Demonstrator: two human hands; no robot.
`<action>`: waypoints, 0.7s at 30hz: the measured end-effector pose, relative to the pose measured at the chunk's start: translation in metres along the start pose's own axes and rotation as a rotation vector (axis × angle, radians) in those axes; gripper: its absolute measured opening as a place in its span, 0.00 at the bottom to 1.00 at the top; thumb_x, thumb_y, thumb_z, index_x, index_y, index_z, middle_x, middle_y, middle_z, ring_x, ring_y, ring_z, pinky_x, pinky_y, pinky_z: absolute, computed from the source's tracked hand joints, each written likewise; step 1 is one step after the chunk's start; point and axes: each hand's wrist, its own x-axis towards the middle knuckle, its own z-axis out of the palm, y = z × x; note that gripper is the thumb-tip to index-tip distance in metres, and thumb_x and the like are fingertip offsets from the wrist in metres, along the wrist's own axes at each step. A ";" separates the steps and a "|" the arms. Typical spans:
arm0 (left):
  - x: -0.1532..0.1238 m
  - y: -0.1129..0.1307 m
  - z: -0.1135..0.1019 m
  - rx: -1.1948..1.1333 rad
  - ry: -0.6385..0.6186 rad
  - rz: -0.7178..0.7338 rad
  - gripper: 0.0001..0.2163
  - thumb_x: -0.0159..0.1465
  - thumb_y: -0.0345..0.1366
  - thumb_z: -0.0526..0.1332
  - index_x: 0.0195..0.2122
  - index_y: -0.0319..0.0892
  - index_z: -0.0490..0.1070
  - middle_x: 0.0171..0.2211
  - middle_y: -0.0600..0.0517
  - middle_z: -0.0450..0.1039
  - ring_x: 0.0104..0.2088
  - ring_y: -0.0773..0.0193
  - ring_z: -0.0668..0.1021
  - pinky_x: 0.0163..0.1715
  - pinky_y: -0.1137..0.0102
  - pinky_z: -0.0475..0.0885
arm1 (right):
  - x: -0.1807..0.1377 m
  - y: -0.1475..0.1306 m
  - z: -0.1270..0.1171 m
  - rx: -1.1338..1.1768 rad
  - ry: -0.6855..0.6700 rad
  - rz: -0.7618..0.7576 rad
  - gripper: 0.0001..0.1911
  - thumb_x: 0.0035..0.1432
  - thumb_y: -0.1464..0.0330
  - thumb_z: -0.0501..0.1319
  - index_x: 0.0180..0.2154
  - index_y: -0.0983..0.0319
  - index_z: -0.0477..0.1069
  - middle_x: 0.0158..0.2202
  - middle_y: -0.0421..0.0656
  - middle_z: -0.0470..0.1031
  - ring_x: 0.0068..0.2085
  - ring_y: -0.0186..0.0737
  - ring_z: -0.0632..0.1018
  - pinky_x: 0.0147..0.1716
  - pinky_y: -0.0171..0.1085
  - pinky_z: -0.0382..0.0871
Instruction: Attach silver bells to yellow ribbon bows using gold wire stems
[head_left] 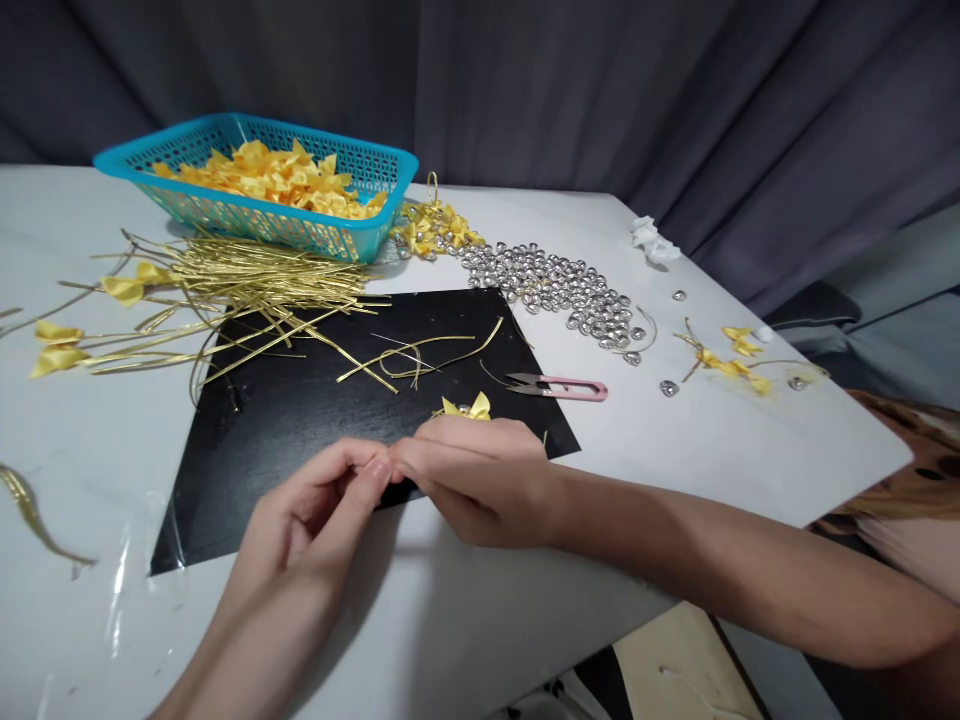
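Observation:
My left hand (pixel 322 520) and my right hand (pixel 480 475) meet over the front of a black mat (pixel 247 450). Both are closed, thumbs and fingertips pinched together; whatever lies between them is too small or hidden to make out. Just beyond my right knuckles a yellow ribbon bow (pixel 472 406) with a silvery bead shows; I cannot tell whether it rests on the mat or hangs from my fingers. Pink-handled thread snips (pixel 574 387) lie at the mat's right edge, to the far side of my right hand. Loose gold cords (pixel 420 350) cross the mat.
A turquoise basket (pixel 360 235) of yellow ribbon pieces stands at the back left, with a pile of gold cords (pixel 262 275) before it. Silver heart-shaped beads (pixel 555 280) spread behind the mat. Yellow bows (pixel 735 365) lie at right, near crumpled white tissue (pixel 654 240). Another person's hair (pixel 911 470) shows at the right edge.

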 end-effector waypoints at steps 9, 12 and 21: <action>0.001 0.003 -0.006 0.272 0.210 0.342 0.08 0.55 0.45 0.62 0.24 0.48 0.73 0.24 0.57 0.72 0.24 0.67 0.70 0.21 0.78 0.64 | 0.007 -0.001 0.002 0.034 0.281 0.040 0.04 0.57 0.76 0.60 0.31 0.66 0.72 0.27 0.40 0.76 0.27 0.27 0.73 0.26 0.26 0.67; -0.001 0.004 -0.007 0.326 0.242 0.410 0.08 0.55 0.44 0.62 0.23 0.48 0.73 0.24 0.57 0.73 0.21 0.68 0.68 0.17 0.77 0.62 | 0.006 -0.002 0.000 0.069 0.280 0.029 0.03 0.56 0.76 0.60 0.31 0.65 0.70 0.25 0.38 0.72 0.24 0.26 0.68 0.23 0.26 0.65; -0.002 0.007 -0.006 0.355 0.176 0.395 0.08 0.57 0.42 0.60 0.25 0.47 0.72 0.20 0.58 0.69 0.21 0.68 0.69 0.19 0.77 0.63 | 0.009 -0.008 -0.004 0.183 0.220 0.032 0.11 0.53 0.74 0.66 0.39 0.68 0.69 0.31 0.41 0.73 0.29 0.28 0.71 0.30 0.28 0.68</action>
